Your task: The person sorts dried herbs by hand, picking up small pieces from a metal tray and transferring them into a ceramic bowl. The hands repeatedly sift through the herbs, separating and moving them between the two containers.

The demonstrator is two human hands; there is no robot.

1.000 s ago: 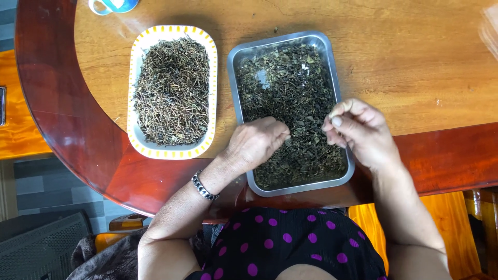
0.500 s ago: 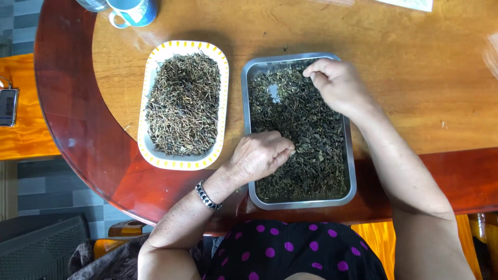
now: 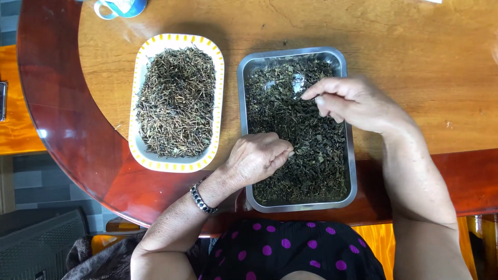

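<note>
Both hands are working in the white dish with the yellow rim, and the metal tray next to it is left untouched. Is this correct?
Not quite: the places are swapped. In the head view, the left hand and right hand both work in the metal tray of dark dried leaves, while the white dish with the yellow rim beside it is left untouched.

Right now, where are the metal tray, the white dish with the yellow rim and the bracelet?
metal tray (image 3: 293, 53): head view, bare far rim.
white dish (image 3: 139, 80): head view, left yellow-edged rim.
bracelet (image 3: 200, 200): head view, beads on the left wrist.
</note>
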